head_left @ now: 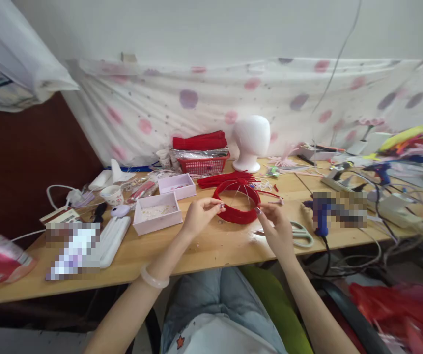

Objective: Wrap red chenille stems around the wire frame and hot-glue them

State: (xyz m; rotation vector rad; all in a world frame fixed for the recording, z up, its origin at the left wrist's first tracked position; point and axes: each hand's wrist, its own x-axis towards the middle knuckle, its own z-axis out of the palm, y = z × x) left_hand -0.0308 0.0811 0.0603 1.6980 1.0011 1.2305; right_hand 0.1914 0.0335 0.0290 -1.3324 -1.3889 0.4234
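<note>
A round red fuzzy ring point(239, 215), which looks like it is made of pipe cleaners, is between my hands at the middle of the table. Thin pale wires arch from its band up to a red knot at the back. My left hand point(200, 215) pinches at the ring's front left edge, thumb and forefinger together. At its right edge, my right hand point(278, 227) has its thumb and fingertips closed on the band. Green-handled scissors point(301, 235) lie beside my right hand, their blades partly behind it. Red pipe cleaners point(211, 182) lie just behind the ring.
A white foam head point(251, 142) stands at the back, beside a red basket point(204, 164) of packets. Two small boxes point(157, 227) with tiny beads are on the left, near a paper cup point(112, 195). On the right lie a blue glue gun point(322, 216), power strips and tangled cables.
</note>
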